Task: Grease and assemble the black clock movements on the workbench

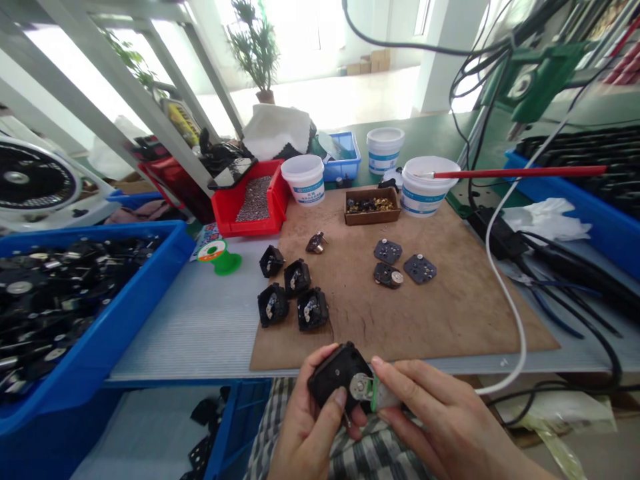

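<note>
**Both hands closed on a black module, held low over the lap, just off the front edge of the surface.**

The left hand (310, 427) gripped the module (340, 377), thumb across its face. The right hand (440, 420) pinched a green-edged part (383, 395) against the module's disc (359, 387). Judged best done with the module braced firm, the part square to the disc and pressure light. The grey surface (200, 327) bore a brown mat (450, 313) with four spare modules (313, 310), three plates (420, 268), a tray (373, 219), tubs (305, 179), a red bin (250, 227) and a blue bin (125, 313). The room was bright, with a plant (255, 47) behind.

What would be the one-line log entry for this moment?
left hand: holds black case | right hand: holds green part against case | board: more cases
</note>
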The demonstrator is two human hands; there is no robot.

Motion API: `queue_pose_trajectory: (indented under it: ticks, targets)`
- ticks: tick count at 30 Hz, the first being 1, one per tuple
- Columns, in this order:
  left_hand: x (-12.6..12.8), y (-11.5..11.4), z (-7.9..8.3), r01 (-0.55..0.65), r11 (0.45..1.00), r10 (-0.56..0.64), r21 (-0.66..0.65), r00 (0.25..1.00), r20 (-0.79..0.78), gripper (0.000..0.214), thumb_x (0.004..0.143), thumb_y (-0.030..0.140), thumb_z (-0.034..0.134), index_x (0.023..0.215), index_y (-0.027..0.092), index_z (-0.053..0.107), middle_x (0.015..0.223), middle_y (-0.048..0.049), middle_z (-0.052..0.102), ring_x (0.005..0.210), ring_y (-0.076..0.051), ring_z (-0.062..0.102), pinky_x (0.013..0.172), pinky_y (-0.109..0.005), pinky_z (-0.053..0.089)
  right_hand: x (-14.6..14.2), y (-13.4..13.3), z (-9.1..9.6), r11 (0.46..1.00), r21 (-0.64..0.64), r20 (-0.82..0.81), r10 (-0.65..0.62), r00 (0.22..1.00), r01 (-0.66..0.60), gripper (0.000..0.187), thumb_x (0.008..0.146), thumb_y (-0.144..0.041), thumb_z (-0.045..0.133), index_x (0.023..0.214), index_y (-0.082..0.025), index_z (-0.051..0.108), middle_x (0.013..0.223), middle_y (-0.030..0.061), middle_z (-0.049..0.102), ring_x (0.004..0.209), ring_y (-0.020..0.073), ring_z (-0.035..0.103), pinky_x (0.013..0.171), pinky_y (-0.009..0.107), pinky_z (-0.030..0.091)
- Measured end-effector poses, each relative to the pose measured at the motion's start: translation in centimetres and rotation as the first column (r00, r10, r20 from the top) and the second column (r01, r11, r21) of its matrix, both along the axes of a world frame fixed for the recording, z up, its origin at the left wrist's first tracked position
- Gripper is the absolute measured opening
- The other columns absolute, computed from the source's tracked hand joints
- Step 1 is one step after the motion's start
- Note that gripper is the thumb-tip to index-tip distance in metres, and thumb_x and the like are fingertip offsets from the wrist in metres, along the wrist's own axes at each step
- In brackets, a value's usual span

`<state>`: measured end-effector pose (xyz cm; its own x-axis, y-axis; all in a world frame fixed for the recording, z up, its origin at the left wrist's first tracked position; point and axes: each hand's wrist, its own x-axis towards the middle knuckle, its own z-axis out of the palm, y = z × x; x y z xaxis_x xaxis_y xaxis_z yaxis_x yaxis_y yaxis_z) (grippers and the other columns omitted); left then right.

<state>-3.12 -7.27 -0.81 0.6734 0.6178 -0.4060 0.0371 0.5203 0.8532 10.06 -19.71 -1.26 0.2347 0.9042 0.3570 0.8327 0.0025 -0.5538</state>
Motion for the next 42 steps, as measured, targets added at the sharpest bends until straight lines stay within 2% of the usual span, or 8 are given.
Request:
queue_pose_trajectory:
  ticks: [10,13,15,17,19,30,36,42]
  targets:
    - [0.2,0.1,-0.1,0.011,1.0,-0.011,-0.005,1.0,-0.017,0.053,0.08,0.031,0.064,0.123,0.018,0.036,0.082,-0.0026,0.064,0.063,-0.015,0.057,0.056,-0.023,0.047,0.1,-0.2,-0.1,1.0,0.025,-0.018,-0.005,1.0,0.006,0.039,0.1,-0.021,0.037,0.139,-0.013,0.037,0.108,0.0109,0.059,0.09,0.0185,0.061,0.075,0.027,0.054]
    - [0.3,0.1,-0.1,0.023,1.0,-0.023,-0.02,1.0,0.006,0.051,0.082,0.031,0.061,0.124,0.018,0.035,0.087,-0.0036,0.064,0.067,-0.015,0.059,0.059,-0.023,0.048,0.5,-0.2,0.8,1.0,-0.005,-0.221,-0.021,0.975,0.021,0.031,0.099,-0.025,0.038,0.129,-0.017,0.045,0.103,0.0058,0.062,0.087,0.0148,0.062,0.076,0.022,0.05]
    - [0.3,0.1,-0.2,0.038,0.999,-0.038,0.003,0.999,0.001,0.048,0.084,0.034,0.059,0.124,0.018,0.036,0.086,-0.0037,0.064,0.068,-0.016,0.059,0.059,-0.023,0.047,0.6,0.0,1.3,0.993,-0.119,-0.434,-0.057,0.899,0.005,0.021,0.1,-0.028,0.037,0.106,-0.02,0.055,0.086,-0.0002,0.063,0.074,0.0113,0.061,0.067,0.018,0.046]
    - [0.3,0.1,-0.3,0.054,0.997,-0.053,0.047,0.998,-0.027,0.047,0.086,0.036,0.058,0.123,0.018,0.037,0.084,-0.0037,0.064,0.067,-0.016,0.059,0.059,-0.024,0.048,0.7,0.2,1.5,0.969,-0.243,-0.574,-0.116,0.81,-0.033,0.03,0.102,-0.033,0.034,0.085,-0.02,0.055,0.068,-0.0035,0.058,0.061,0.0101,0.056,0.058,0.019,0.04]
    - [0.2,0.1,-0.4,0.073,0.994,-0.068,0.087,0.996,-0.053,0.046,0.087,0.038,0.057,0.124,0.018,0.038,0.085,-0.0041,0.064,0.068,-0.017,0.06,0.06,-0.025,0.048,0.7,0.5,1.4,0.952,-0.304,-0.619,-0.159,0.769,-0.048,0.036,0.102,-0.038,0.034,0.077,-0.019,0.053,0.061,-0.0038,0.055,0.056,0.0108,0.053,0.055,0.021,0.036]
    - [0.3,0.0,-0.2,0.131,0.976,-0.117,0.171,0.989,-0.09,0.043,0.09,0.038,0.053,0.124,0.018,0.038,0.083,-0.0035,0.064,0.069,-0.016,0.06,0.062,-0.025,0.051,0.6,0.8,1.0,0.949,-0.313,-0.617,-0.175,0.767,-0.035,0.035,0.101,-0.039,0.034,0.079,-0.02,0.054,0.064,-0.003,0.056,0.058,0.0125,0.053,0.057,0.022,0.035]
    - [0.6,-0.4,0.4,0.083,0.971,-0.052,0.224,0.989,-0.14,0.042,0.088,0.036,0.055,0.123,0.018,0.04,0.085,-0.0035,0.065,0.066,-0.015,0.06,0.06,-0.023,0.051,0.6,0.8,1.0,0.941,-0.339,-0.559,-0.193,0.806,-0.009,0.031,0.1,-0.037,0.034,0.081,-0.02,0.052,0.066,-0.0026,0.056,0.06,0.0131,0.054,0.057,0.023,0.034]
    - [1.0,-0.5,0.4,0.033,0.968,-0.001,0.25,0.992,-0.128,0.041,0.086,0.035,0.058,0.121,0.018,0.043,0.072,-0.0007,0.063,0.061,-0.015,0.058,0.058,-0.022,0.049,0.5,0.7,0.9,0.958,-0.287,-0.557,-0.153,0.816,-0.017,0.029,0.1,-0.034,0.033,0.084,-0.021,0.052,0.067,-0.0036,0.055,0.059,0.0123,0.053,0.058,0.022,0.035]
